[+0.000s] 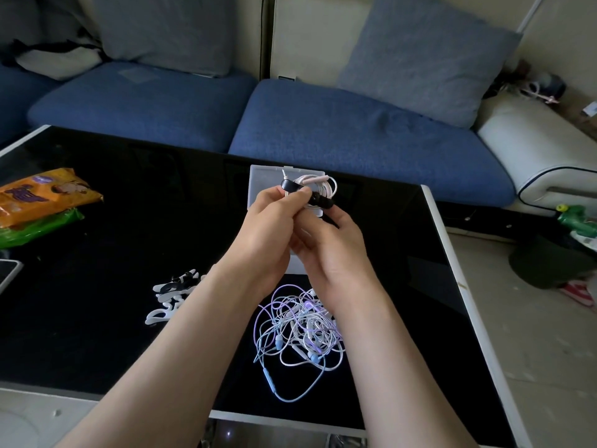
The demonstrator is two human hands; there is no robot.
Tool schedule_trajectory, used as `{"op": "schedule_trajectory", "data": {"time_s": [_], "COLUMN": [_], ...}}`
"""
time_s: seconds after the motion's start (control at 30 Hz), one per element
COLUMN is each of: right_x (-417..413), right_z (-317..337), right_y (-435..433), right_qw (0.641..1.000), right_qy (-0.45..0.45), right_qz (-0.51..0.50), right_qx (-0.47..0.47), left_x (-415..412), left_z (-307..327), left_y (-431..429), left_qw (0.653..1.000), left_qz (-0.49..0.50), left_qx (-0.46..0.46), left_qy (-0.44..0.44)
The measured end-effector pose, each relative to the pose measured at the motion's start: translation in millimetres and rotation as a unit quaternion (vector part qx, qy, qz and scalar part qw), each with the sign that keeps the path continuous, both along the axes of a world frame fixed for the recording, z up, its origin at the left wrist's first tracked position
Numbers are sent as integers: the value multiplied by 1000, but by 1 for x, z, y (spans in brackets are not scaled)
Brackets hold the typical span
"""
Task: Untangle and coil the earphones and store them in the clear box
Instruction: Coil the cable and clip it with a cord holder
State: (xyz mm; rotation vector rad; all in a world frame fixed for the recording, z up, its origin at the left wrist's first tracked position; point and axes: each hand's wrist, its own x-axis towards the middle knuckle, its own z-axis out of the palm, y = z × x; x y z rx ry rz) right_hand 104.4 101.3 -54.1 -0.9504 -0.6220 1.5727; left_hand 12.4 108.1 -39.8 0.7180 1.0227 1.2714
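Observation:
Both hands are raised over the middle of the black table. My left hand and my right hand together hold a small coil of pale pink earphones, with a black strap wrapped across it. Fingertips of both hands pinch the strap and coil. Behind the hands lies the clear box, mostly hidden by them. A tangled heap of white, lilac and light blue earphones lies on the table below my wrists.
The black glass table has a white rim. Orange and green snack packets lie at the left, a phone corner at the far left edge, white-and-black ties near my left forearm. A blue sofa stands behind.

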Motion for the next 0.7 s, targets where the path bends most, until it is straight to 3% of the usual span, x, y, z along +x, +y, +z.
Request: {"op": "schedule_trajectory", "data": {"time_s": [0.4,0.7], "right_x": [10,16], "right_z": [-4,6], "right_y": [0,-3], "right_qw": [992,997], "right_qy": [-125,-54], "right_qz": [-21,-47], "right_qx": [3,-33], "left_x": [-6,-11], "left_z": [1,5], "left_y": [-1,-1], "left_qw": [1000,999], "left_qz": [25,34], "left_qx": [9,-7], "left_qy": [13,-26]}}
